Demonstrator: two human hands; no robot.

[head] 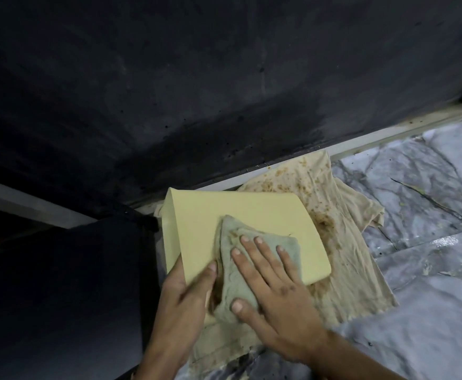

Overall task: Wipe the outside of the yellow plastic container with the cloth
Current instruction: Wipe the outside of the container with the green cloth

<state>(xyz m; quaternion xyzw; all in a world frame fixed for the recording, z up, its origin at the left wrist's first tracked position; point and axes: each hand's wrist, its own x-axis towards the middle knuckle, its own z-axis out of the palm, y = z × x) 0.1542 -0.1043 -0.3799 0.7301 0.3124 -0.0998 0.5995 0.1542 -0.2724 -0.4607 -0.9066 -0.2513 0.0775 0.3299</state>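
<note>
Both hands work near the bottom of the head view: the right hand lies flat with fingers spread, pressing the grey-green cloth onto the yellow plastic container to rub its upturned outer face. The left hand clamps the container's near edge to steady it. It rests on a stained beige rag, probably there to catch grime, spread over the marble-patterned floor beside a dark wall.
</note>
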